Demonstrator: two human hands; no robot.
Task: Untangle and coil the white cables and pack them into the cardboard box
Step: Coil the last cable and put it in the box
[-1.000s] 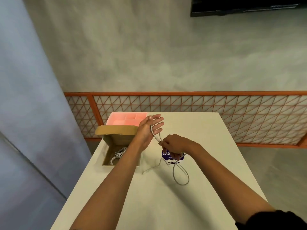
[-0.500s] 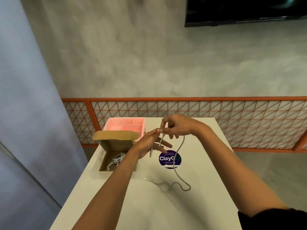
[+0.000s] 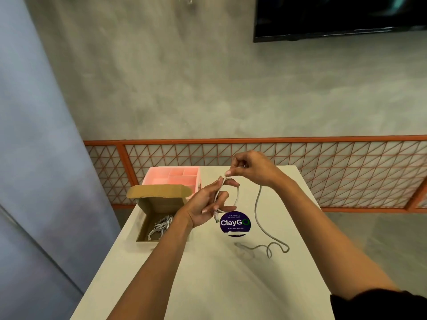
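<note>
**deskjockey:** Pale tabletop (image 3: 208,285) up close. So where's the white cable (image 3: 255,209) sitting?

**coil_nerd:** Its loose tail squiggles on the table, just right of the round purple ClayGo sticker (image 3: 235,224). From there it climbs to both hands. The left hand (image 3: 205,204) is palm up above the sticker's edge, fingers curled with a loop of cable wrapped round them and a connector dangling below. The right hand (image 3: 251,168) is a bit further back and higher, pinching the cable between thumb and forefinger.

**deskjockey:** And the box?

**coil_nerd:** The cardboard box (image 3: 159,192) is left of the left hand, flap up, with a bundle of white cables (image 3: 160,227) inside. A pink divided tray (image 3: 173,177) touches its far side. Behind that are an orange lattice railing (image 3: 300,158), a grey concrete wall (image 3: 161,77) and a dark screen (image 3: 335,15) top right.
</note>
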